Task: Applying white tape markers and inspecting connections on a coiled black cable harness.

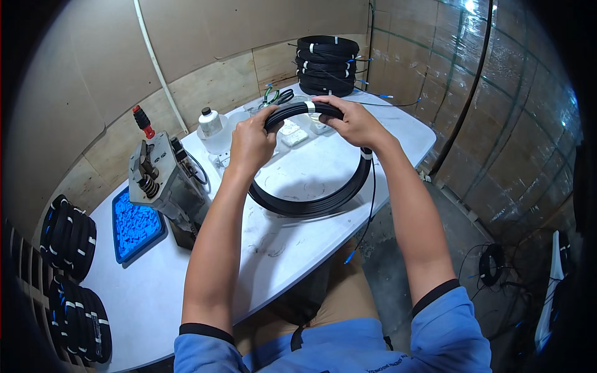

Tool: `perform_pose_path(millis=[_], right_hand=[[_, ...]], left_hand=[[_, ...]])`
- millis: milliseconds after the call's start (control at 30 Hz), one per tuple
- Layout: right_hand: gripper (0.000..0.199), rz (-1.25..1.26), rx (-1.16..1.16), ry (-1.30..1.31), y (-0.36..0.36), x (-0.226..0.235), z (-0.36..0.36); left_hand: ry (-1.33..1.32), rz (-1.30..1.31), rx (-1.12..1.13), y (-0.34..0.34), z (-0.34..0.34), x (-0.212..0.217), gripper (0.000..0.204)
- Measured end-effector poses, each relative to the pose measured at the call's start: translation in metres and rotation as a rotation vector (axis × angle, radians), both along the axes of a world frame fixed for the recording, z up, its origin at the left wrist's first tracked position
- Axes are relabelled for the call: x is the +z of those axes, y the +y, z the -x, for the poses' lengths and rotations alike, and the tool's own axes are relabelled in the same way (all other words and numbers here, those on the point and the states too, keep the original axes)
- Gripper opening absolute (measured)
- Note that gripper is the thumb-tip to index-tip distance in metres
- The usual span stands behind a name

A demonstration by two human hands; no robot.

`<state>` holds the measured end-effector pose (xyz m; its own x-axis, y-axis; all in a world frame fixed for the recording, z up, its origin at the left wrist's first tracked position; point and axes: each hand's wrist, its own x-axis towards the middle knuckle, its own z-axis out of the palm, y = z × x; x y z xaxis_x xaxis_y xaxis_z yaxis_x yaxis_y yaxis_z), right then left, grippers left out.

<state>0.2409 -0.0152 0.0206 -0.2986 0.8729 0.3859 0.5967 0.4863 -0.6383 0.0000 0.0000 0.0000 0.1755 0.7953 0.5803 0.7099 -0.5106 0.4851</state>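
Observation:
A coil of black cable [305,207] is held up by both hands over the white table. My left hand [252,142] is closed round its upper left part, and my right hand [357,126] grips the upper right. Between the hands a white tape band [310,107] wraps the bundle; another band [367,153] sits lower on the right side. The coil's near side hangs low, close to the tabletop; whether it touches cannot be seen. One loose cable end drops past the table's front edge, tipped with a blue connector [350,257].
Left on the table [149,311] stand a grey metal press [165,177] and a tray of blue pieces [137,227]. Behind are a white bottle [210,122] and scissors [283,96]. Stacked coils [328,68] stand at the back; more coils [78,317] lie at left.

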Motion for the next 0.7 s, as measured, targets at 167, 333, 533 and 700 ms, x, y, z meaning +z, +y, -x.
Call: perform_pose_path(millis=[167, 333, 533, 700], right_hand=[[0.040, -0.151, -0.037, 0.026, -0.001, -0.006, 0.005], [0.039, -0.121, -0.072, 0.020, -0.005, -0.007, 0.007], [0.038, -0.160, -0.108, 0.015, -0.003, -0.011, 0.002], [0.038, -0.170, -0.148, 0.000, -0.001, -0.012, 0.006]], left_hand=[[-0.096, -0.121, -0.026, 0.001, 0.003, -0.006, 0.034], [-0.073, -0.177, 0.025, 0.001, 0.000, -0.011, 0.034], [-0.085, -0.205, 0.110, -0.002, -0.009, -0.015, 0.037], [-0.092, -0.134, 0.040, -0.001, -0.001, -0.011, 0.039]])
